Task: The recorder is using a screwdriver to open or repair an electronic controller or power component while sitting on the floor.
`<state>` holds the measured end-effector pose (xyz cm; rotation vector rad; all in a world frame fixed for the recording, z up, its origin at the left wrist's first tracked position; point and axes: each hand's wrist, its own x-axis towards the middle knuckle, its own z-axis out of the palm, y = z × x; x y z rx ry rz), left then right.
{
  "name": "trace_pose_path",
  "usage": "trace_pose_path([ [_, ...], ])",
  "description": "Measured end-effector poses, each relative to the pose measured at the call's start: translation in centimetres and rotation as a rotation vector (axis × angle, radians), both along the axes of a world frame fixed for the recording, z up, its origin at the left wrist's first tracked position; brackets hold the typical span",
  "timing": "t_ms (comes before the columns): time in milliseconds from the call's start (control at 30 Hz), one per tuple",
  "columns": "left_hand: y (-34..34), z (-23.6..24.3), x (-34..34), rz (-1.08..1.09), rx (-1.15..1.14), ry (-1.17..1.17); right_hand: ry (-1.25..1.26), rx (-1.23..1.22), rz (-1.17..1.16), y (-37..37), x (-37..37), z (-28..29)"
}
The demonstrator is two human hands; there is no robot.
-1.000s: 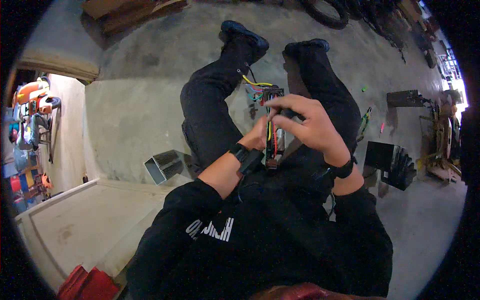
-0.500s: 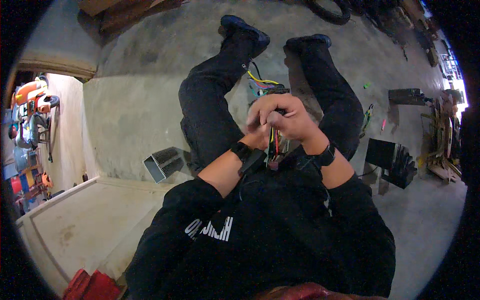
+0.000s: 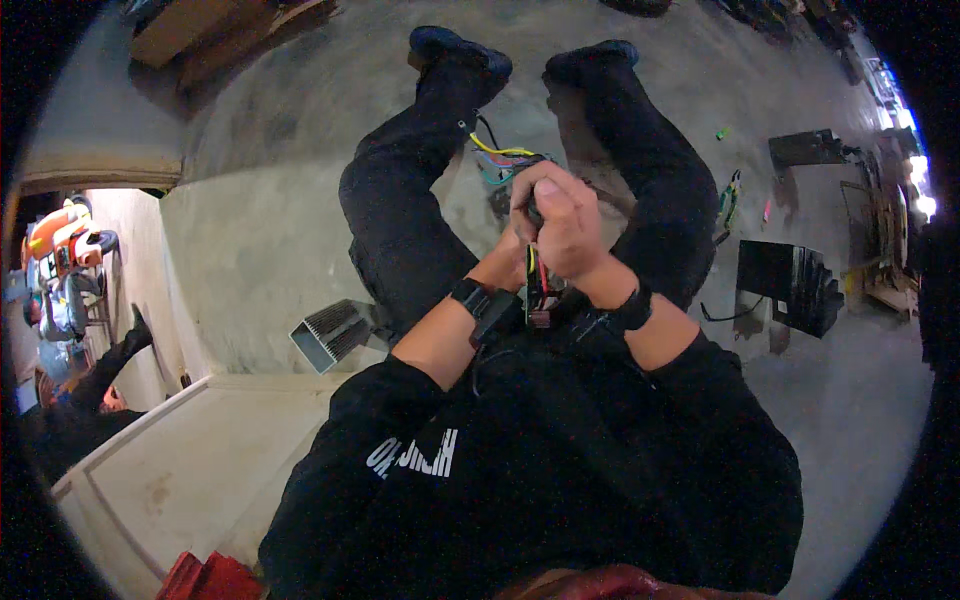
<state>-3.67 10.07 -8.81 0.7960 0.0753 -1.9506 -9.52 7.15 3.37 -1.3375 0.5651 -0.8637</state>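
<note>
My hands are pressed together between my outstretched legs. My right hand (image 3: 572, 222) is closed, its thumb on top, around something dark that I cannot make out. Mostly hidden behind it, my left hand (image 3: 508, 262) has its fingers out of sight. Below the hands hangs a wire bundle (image 3: 536, 275) with yellow, red and black strands, ending in a dark reddish connector (image 3: 539, 319). Beyond them, more loose wires (image 3: 500, 158) in yellow, blue and teal spread over the floor, partly covered by my right hand.
On the left lies a finned metal housing (image 3: 335, 335) beside a pale panel (image 3: 180, 450). To the right are a black finned box (image 3: 785, 290) with a cable, green-handled pliers (image 3: 731, 205) and another dark box (image 3: 808, 148). Another person's leg (image 3: 115, 365) shows by the doorway.
My hands have closed up more tightly, the right thumb now lying on top. The whole view has shifted slightly. A person's dark-clad leg has come into sight at the left.
</note>
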Motion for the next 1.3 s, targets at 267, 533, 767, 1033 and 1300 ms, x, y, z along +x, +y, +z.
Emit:
trace_pose_path([
  [267,1.2,2.1,0.1,-0.021,0.059,-0.007,-0.008,-0.217,-0.287,1.8,-0.7,-1.3],
  [533,0.9,-2.3,0.6,-0.016,0.012,-0.105,-0.197,-0.042,-0.575,-2.9,-5.0,3.7],
  [767,-0.1,-1.5,0.7,0.088,0.19,-0.065,0.008,0.247,-0.662,-19.2,-5.4,-3.9],
  [1033,-0.3,0.8,0.6,0.017,0.218,-0.022,1.009,0.133,-0.073,-15.6,-12.3,-39.4],
  [1300,-0.3,-1.3,1.4,0.082,0.344,-0.012,1.164,-0.276,-0.201,-13.9,-8.7,-37.3],
])
